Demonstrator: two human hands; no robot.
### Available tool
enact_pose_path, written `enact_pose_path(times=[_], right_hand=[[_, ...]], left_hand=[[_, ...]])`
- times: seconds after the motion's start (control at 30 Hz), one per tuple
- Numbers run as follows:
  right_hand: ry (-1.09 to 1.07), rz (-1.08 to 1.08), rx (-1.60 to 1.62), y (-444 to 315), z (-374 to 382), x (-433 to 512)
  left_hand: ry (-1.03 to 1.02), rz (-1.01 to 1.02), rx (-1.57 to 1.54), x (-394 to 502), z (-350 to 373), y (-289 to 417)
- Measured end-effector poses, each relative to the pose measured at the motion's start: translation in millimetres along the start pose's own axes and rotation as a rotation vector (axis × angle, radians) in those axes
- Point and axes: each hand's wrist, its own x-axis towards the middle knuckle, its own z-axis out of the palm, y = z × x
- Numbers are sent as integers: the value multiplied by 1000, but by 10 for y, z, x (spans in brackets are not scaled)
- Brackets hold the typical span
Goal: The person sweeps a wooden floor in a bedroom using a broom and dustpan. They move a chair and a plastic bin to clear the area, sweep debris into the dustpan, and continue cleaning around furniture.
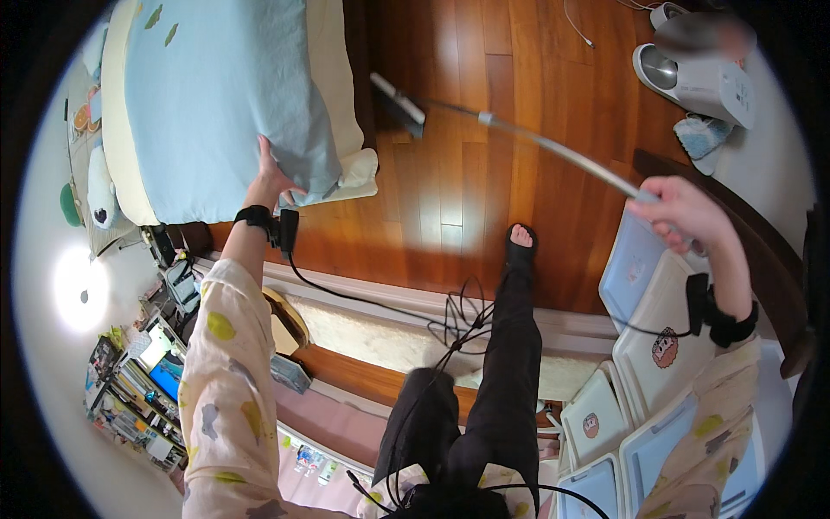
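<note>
My right hand (681,211) is closed around the grip end of a long pole (557,150). At the pole's far end is a flat broom head (399,107), black along one side and light along the other, blurred and low over the wooden floor beside the bed. With fingers spread, my left hand (272,174) rests on the corner of the light-blue quilt (220,110) on the bed. A cream sheet (334,91) shows beyond the quilt's edge.
Stacked storage boxes (655,324) stand at my right. Farther up are a pet feeder (707,91), a blue-and-white cloth (703,135) and a white cable (577,26) on the floor. Looped black cables (460,331) hang before my legs. A cluttered shelf (139,402) is at left.
</note>
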Motion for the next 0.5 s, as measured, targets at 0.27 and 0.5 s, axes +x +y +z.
enact_pose_path(times=[0.27,0.5], right_hand=[[104,-73,7,-582,-97,-139],[42,0,-95,-635,-64,-873]], left_hand=[[-69,-34,65,106,-56,74],[-62,-85,64,224,-90,166]])
